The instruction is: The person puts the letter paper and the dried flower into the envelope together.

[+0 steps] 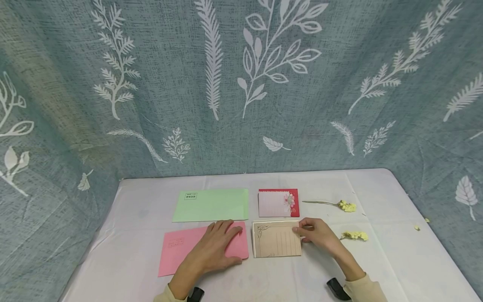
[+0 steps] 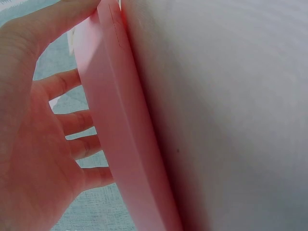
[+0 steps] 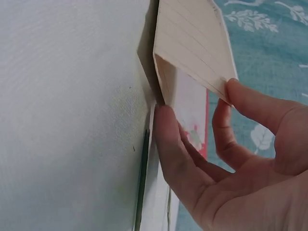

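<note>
My left hand rests with spread fingers on a pink envelope, at the end with the rounded corners. In the left wrist view, the thumb reaches the near edge of the pink envelope and the other fingers extend over its far side. My right hand pinches a tan lined card by its right edge, between thumb and forefinger. The right wrist view shows the tan card lifted at that end, with another finger low by the tabletop. Pale paper shows beneath the card's upper edge.
Behind the pink envelope lies a green envelope. A red-bordered card with printed flowers lies behind the tan card. To the right are two yellow flower sprigs, one farther back and one nearer. A leaf-patterned curtain hangs behind the white-covered table.
</note>
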The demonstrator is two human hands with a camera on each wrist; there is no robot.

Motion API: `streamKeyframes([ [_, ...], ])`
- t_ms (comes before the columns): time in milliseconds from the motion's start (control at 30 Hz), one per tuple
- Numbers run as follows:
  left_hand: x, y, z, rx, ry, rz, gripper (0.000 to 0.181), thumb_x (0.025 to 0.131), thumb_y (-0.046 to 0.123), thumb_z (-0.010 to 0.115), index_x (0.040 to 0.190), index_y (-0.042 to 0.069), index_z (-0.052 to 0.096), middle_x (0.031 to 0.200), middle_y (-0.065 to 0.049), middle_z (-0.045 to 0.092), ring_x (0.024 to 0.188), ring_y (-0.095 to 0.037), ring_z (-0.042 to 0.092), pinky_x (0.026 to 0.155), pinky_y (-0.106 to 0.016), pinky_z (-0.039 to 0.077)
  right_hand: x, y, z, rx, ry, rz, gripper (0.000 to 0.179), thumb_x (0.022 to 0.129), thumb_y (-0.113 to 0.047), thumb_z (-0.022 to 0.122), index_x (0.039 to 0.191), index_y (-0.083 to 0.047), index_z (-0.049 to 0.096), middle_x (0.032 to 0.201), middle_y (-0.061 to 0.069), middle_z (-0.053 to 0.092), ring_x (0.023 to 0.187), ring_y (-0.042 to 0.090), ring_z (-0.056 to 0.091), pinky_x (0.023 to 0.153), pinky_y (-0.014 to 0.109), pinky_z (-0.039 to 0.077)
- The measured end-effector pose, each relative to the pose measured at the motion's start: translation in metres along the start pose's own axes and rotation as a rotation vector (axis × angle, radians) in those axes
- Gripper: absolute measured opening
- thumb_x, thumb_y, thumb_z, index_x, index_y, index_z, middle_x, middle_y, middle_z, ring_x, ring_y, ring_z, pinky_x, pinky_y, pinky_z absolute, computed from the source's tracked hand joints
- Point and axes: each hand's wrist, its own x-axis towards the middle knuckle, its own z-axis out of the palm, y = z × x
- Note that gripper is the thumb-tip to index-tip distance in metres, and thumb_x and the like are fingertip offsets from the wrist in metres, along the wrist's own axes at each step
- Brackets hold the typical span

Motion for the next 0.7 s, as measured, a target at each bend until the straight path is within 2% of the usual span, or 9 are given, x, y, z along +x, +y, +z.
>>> streamKeyframes([
  [267,0.0001,-0.0001,0.0005,-0.001,-0.002,0.001,0.069,0.073,0.049,0.08,0.13,0.016,0.056,0.133,-0.014,0.052,0.123,-0.03,0.047,0.104,-0.05,0.037,-0.0002,0.0012,-0.0012,0.105,-0.056,-0.019,0.027,0.096,-0.023,0.064,0.097,0.004,0.061,0.091,0.007,0.066,0.081,0.018,0.068,0.072,0.034,0.057],
  [500,0.0002,-0.0008,0.0009,-0.006,-0.007,-0.004,0.069,0.073,0.048,0.08,0.13,0.016,0.056,0.134,-0.014,0.051,0.124,-0.03,0.046,0.104,-0.05,0.037,-0.0002,-0.0003,-0.0021,0.095,-0.073,-0.033,0.027,0.096,-0.023,0.064,0.097,0.003,0.06,0.082,0.003,0.06,0.074,0.016,0.061,0.067,0.032,0.054],
  [700,0.0002,-0.0009,0.0006,-0.003,-0.005,0.0,0.069,0.073,0.049,0.08,0.13,0.016,0.056,0.134,-0.014,0.051,0.124,-0.029,0.046,0.104,-0.05,0.037,0.0034,0.0018,-0.0019,0.091,-0.061,-0.04,0.028,0.094,-0.024,0.067,0.097,0.003,0.062,0.078,0.002,0.065,0.072,0.015,0.061,0.064,0.029,0.052],
])
